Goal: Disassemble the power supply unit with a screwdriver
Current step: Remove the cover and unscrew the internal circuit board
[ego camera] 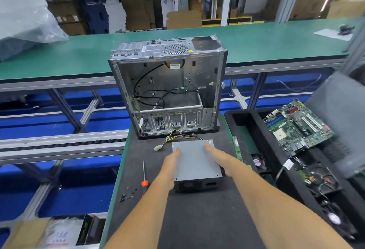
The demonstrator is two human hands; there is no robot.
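Observation:
A grey metal power supply unit (195, 161) lies flat on the dark mat, its vented end toward me and its bundle of yellow and black cables (177, 136) trailing toward the case. My left hand (170, 164) lies against its left side with straight fingers. My right hand (221, 159) lies along its right side, thumb on the top edge. A screwdriver (144, 177) with an orange and black handle rests on the mat to the left, apart from both hands. Several small black screws (127, 194) are scattered beside its handle.
An emptied computer case (169, 88) stands open just behind the unit. On the right, a black foam tray (254, 128) holds a green motherboard (298, 126), fans and a memory stick. A green conveyor belt (256, 41) crosses behind. The mat's left edge drops off.

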